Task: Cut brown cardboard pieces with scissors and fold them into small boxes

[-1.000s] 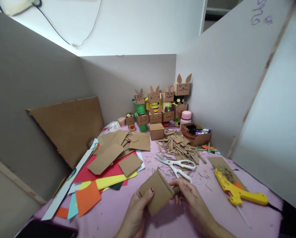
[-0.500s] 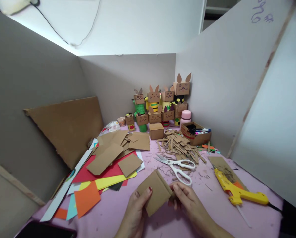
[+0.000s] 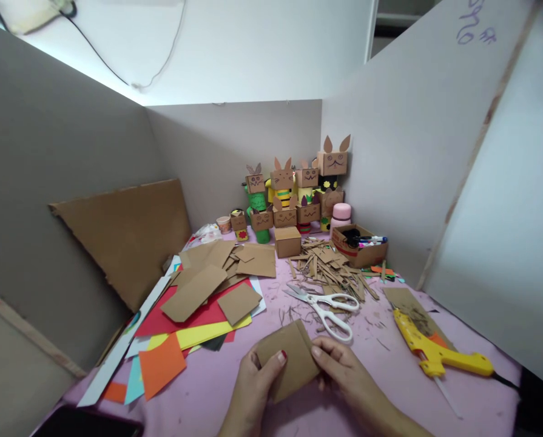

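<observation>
"How is the cardboard piece [image 3: 292, 359] looking?"
"It's showing a plain brown face, squarish, with a narrow strip running along the edge nearest the right hand [image 3: 344, 366] — whether that's a fold or another layer, I'm not seeing clearly."
"And how is it sitting?"
"It's slanting, one corner pointing away from the person. The left hand [image 3: 254, 381] is holding it, thumb lying across its face — the right is pinching the opposite edge."
</observation>
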{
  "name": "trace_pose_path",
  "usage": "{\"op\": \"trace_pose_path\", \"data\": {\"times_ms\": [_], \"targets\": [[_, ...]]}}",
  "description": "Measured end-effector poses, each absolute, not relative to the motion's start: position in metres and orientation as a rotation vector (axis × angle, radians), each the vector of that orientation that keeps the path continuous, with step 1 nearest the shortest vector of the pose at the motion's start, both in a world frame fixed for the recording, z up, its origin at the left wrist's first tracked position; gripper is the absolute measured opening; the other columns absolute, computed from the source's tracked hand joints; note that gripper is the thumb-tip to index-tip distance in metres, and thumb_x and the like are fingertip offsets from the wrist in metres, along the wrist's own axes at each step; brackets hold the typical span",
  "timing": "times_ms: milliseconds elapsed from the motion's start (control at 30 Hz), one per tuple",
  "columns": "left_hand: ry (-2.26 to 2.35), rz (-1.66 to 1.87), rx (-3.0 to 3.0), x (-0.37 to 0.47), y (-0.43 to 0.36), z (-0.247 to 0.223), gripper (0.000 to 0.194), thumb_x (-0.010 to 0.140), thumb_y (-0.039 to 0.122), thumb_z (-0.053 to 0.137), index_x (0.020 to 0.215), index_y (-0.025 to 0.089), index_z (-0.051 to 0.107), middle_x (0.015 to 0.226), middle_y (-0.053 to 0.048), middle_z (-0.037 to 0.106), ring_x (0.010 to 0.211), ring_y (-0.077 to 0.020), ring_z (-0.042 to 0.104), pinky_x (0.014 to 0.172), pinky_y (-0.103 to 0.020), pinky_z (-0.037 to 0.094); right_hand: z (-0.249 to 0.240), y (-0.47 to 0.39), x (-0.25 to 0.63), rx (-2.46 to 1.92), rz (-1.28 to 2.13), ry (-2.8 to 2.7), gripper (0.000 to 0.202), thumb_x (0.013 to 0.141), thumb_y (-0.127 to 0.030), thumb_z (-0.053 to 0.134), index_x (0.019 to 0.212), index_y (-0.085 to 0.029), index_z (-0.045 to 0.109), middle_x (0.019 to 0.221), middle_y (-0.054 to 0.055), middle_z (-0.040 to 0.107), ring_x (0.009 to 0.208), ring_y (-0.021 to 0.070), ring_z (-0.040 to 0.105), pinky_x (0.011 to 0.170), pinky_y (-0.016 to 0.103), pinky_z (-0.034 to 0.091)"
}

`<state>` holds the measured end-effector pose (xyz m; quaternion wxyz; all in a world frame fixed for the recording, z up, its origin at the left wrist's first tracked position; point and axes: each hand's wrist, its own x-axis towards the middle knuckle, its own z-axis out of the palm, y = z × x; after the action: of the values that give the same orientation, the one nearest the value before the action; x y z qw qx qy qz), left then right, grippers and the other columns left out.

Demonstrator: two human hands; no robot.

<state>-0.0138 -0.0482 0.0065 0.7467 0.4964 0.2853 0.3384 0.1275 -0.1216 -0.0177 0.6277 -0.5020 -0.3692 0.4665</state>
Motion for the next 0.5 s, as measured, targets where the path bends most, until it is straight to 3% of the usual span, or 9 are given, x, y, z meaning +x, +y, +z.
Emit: {"op": "trace_pose_path", "data": {"times_ms": [167, 300, 400, 500], "targets": [[0.668, 0.887, 0.942, -0.013, -0.040, 0.005, 0.036, 0.076, 0.028, 0.064, 0.110, 0.016, 0.063, 0.096, -0.007, 0.074, 0.089, -0.0219, 0.066, 0.078, -0.030, 0.051, -0.016, -0.118, 0.133, -1.217, 0.936, -0.778, 0.041, 0.077, -0.057, 0.056, 0.067, -0.017, 0.053, 0.049, -0.007, 0.050, 0.041, 0.0065, 0.040, 0.043, 0.018, 0.029], [0.836, 1.151, 0.688, -0.022, -0.021, 0.006, 0.017, 0.078, 0.015, 0.061, 0.093, 0.018, 0.066, 0.084, -0.001, 0.074, 0.079, -0.0144, 0.067, 0.071, -0.022, 0.053, -0.022, -0.115, 0.134, -1.280, 0.897, -0.764, 0.043, 0.077, -0.060, 0.052, 0.074, -0.018, 0.053, 0.048, -0.007, 0.052, 0.037, 0.0061, 0.039, 0.040, 0.017, 0.026], [0.882, 1.230, 0.631, -0.031, -0.007, 0.008, 0.016, 0.079, 0.009, 0.056, 0.087, 0.019, 0.067, 0.080, 0.002, 0.074, 0.075, -0.0108, 0.067, 0.069, -0.019, 0.053, -0.027, -0.115, 0.132, -1.324, 0.939, -0.817, 0.045, 0.077, -0.062, 0.050, 0.074, -0.017, 0.056, 0.048, -0.005, 0.054, 0.033, 0.0062, 0.037, 0.035, 0.018, 0.024], [0.873, 1.238, 0.644, -0.035, -0.001, 0.007, 0.017, 0.078, 0.009, 0.057, 0.087, 0.019, 0.067, 0.079, 0.001, 0.074, 0.075, -0.0119, 0.068, 0.070, -0.020, 0.053, -0.024, -0.120, 0.136, -1.448, 0.807, -0.964, 0.040, 0.081, -0.055, 0.051, 0.088, -0.016, 0.061, 0.057, -0.001, 0.060, 0.045, 0.0129, 0.052, 0.043, 0.022, 0.039]]}}
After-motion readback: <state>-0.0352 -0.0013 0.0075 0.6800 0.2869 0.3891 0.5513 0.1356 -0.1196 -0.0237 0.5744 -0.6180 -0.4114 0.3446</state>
